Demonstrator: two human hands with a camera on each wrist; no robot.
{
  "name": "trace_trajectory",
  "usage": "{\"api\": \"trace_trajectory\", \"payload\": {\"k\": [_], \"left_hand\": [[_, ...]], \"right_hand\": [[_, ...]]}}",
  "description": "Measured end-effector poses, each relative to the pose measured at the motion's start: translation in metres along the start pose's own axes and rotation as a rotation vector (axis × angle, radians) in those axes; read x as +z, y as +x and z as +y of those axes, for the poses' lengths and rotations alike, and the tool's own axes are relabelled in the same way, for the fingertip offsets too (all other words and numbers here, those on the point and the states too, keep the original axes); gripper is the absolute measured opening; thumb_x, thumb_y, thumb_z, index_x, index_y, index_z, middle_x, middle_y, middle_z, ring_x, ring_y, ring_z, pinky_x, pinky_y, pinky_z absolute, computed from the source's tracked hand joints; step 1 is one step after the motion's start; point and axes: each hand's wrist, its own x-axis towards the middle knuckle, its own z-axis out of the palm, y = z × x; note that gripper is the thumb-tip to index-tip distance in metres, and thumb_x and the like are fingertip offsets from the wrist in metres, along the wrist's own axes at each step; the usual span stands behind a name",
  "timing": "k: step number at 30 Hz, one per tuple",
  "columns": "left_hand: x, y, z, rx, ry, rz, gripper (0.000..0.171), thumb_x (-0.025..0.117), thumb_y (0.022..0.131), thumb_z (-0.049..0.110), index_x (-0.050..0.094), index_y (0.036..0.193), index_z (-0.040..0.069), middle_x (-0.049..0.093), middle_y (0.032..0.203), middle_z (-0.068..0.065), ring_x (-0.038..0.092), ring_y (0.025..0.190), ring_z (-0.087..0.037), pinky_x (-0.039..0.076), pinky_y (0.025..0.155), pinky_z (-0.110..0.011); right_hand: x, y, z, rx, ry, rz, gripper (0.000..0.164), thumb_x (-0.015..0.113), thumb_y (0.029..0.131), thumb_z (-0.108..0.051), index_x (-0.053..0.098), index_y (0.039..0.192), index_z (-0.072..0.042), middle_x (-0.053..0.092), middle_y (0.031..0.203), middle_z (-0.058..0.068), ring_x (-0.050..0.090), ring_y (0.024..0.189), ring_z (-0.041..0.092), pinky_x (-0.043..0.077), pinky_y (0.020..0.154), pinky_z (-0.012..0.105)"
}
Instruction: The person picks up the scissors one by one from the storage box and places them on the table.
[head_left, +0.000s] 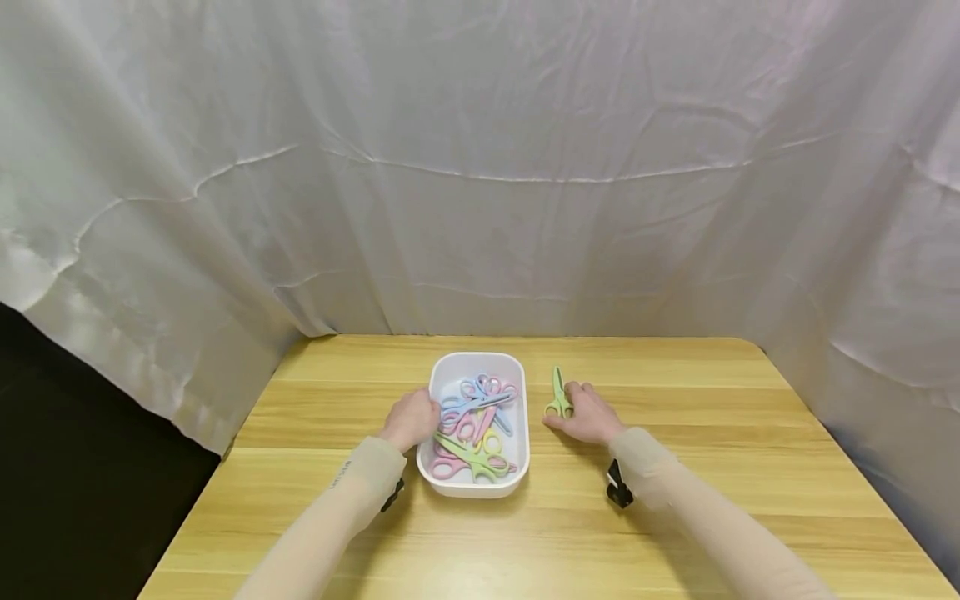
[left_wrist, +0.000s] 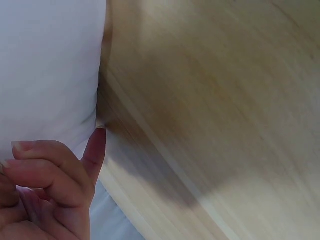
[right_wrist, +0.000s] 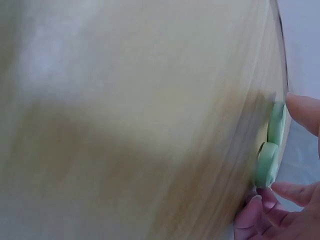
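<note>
A white plastic bin (head_left: 474, 492) holds several pairs of scissors in blue, pink, yellow and green; a green-handled pair (head_left: 480, 461) lies on top at the near end. At the bin's left side, my left hand (head_left: 414, 419) grips the rim. Curled fingers (left_wrist: 47, 165) show against the white wall in the left wrist view, the little finger reaching down toward the table. To the bin's right, my right hand (head_left: 591, 415) pinches another pair of green scissors (head_left: 558, 398) by the handles, blades pointing away. Both green loops (right_wrist: 268, 162) show between thumb and fingers in the right wrist view.
The wooden table (head_left: 675, 467) extends on both sides of the bin. A pale grey curtain (head_left: 525, 233) hangs behind its far edge and along the sides. A black area (head_left: 82, 450) fills the lower left beyond the table.
</note>
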Motion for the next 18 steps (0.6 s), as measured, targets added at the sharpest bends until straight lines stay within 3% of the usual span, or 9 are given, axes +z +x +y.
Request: {"api": "trace_trajectory", "payload": {"k": [6, 12, 18], "left_hand": [[0.001, 0.001, 0.0, 0.007, 0.011, 0.012, 0.047, 0.043, 0.1, 0.018, 0.05, 0.138, -0.009, 0.068, 0.116, -0.023, 0.063, 0.082, -0.025, 0.055, 0.069, -0.034], [0.002, -0.001, 0.0, -0.006, 0.003, 0.011, 0.047, 0.043, 0.1, 0.018, 0.051, 0.136, -0.01, 0.067, 0.113, -0.022, 0.062, 0.081, -0.025, 0.054, 0.066, -0.033], [0.003, 0.0, 0.0, -0.009, -0.007, 0.017, 0.046, 0.043, 0.1, 0.018, 0.051, 0.136, -0.01, 0.068, 0.107, -0.02, 0.062, 0.079, -0.024, 0.055, 0.065, -0.032]], "right_hand": [[-0.005, -0.001, -0.002, 0.023, 0.026, 0.001, 0.084, 0.072, 0.088, -0.046, 0.042, 0.145, 0.007, 0.055, 0.122, 0.023, 0.058, 0.102, 0.03, 0.052, 0.096, 0.053], [-0.013, -0.002, -0.008, -0.013, 0.041, 0.029, 0.081, 0.071, 0.09, -0.042, 0.04, 0.146, 0.007, 0.054, 0.131, 0.029, 0.058, 0.116, 0.04, 0.048, 0.103, 0.059], [-0.017, -0.002, -0.018, -0.078, 0.028, 0.074, 0.074, 0.069, 0.091, -0.04, 0.045, 0.142, 0.007, 0.061, 0.117, 0.023, 0.059, 0.103, 0.032, 0.054, 0.091, 0.051]]}}
